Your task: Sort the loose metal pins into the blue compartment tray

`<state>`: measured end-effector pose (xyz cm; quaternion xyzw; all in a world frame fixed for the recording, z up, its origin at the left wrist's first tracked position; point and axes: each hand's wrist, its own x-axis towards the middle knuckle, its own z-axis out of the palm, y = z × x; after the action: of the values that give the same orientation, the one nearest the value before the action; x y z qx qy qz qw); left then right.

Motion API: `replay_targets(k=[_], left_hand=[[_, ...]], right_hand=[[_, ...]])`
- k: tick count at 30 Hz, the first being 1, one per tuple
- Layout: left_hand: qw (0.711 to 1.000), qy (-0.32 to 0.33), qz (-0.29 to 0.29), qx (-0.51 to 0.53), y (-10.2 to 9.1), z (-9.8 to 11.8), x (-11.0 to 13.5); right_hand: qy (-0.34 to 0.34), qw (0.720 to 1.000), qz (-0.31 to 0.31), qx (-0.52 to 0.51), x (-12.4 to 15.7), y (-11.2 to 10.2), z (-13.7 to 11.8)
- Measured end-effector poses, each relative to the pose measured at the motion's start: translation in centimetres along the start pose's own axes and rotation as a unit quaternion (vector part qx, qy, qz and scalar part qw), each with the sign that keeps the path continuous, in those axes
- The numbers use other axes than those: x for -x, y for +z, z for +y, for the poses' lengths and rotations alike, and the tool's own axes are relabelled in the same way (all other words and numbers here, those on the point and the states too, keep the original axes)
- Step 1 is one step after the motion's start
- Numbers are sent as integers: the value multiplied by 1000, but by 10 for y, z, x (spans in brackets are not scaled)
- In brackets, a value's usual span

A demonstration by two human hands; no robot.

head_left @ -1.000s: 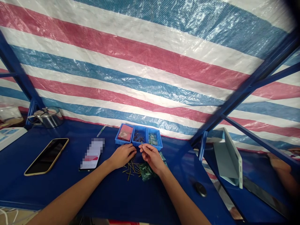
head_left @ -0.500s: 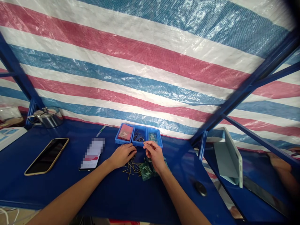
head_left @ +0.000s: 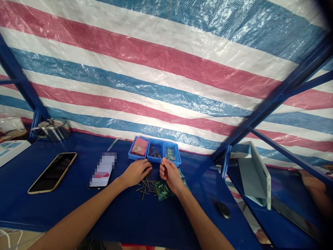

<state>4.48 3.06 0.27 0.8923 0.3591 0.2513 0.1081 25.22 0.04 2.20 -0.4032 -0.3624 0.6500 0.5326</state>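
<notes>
Close quarters, front and centre!

Wide blue surface (head_left: 125,215), tray (head_left: 134,157) just ahead! Hands apart: left hand (head_left: 136,172) curled, right hand (head_left: 170,175) bunched at the tray's front; can't tell whether either grips anything. Green packet (head_left: 162,191) below the right; slim rods (head_left: 146,186), axes every which way, spill nearside of the left's fingers, its closer catch.

Thin brassy rods (head_left: 146,187) and glossy green packets (head_left: 162,192) lie loose in front of the three-part blue tray (head_left: 156,160), with more rods strewn inside its middle compartment.
</notes>
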Motion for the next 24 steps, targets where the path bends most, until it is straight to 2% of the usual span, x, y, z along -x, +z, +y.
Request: replay_targets(k=[4, 9, 17, 20, 24], left_hand=[[1000, 1, 1, -2, 0, 0, 0], [1000, 3, 3, 0, 0, 0, 0], [1000, 3, 2, 0, 0, 1, 0], [1000, 1, 0, -1, -1, 1, 0], [1000, -3, -1, -4, -1, 1, 0]], right_hand=[[-6, 1000, 17, 21, -1, 0, 1], [-57, 993, 39, 91, -2, -2, 4], [-102, 977, 34, 183, -5, -7, 6], [-161, 943, 35, 290, -5, -10, 7], [-217, 851, 2, 479, 1, -10, 5]])
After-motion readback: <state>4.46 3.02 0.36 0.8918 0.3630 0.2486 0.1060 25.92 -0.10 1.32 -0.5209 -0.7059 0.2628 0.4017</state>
